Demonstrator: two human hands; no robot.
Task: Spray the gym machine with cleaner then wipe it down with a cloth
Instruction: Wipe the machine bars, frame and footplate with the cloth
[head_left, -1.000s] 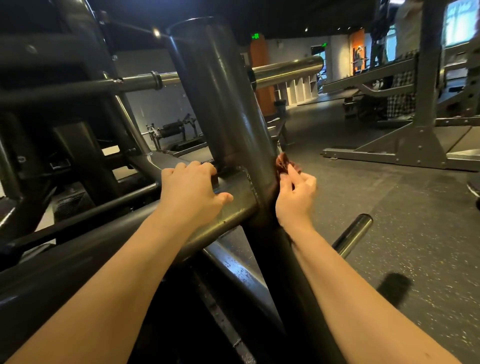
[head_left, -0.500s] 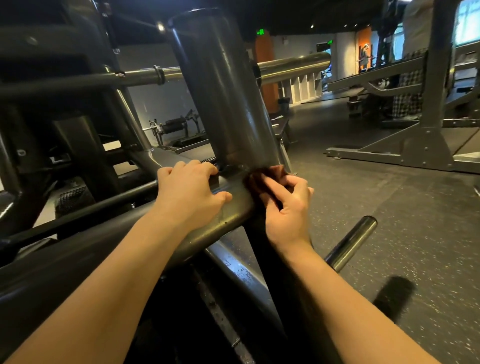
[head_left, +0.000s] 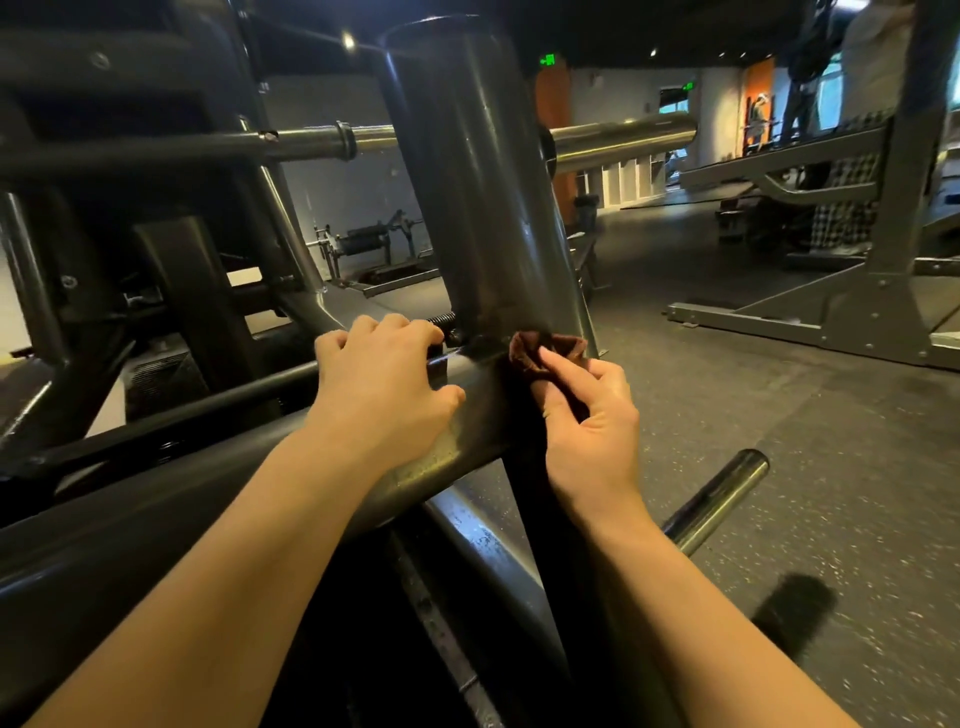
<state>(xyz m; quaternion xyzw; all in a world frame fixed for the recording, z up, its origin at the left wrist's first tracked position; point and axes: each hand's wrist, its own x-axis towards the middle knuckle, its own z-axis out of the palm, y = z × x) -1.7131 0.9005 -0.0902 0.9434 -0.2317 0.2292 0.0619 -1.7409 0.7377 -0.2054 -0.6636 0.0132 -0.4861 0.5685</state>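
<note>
Two hands apart, left hand (head_left: 384, 384) gripping gym machine (head_left: 478, 208) tube, right hand (head_left: 592, 426) pinching half-hidden cloth (head_left: 530, 348)

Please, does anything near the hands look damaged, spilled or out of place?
Nothing is spilled or askew. Only wear shows: the crossbar below the left hand looks speckled, and the slanted rail beneath has pale scuffs.

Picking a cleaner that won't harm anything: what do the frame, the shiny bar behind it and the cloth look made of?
The frame: likely steel tube, dark grey semi-gloss paint; highlights and scuffs show. The bar: bare polished metal, perhaps chromed; bright sheen. The cloth: soft brown fabric, matte, crumpled into folds; fibre unclear.
</note>
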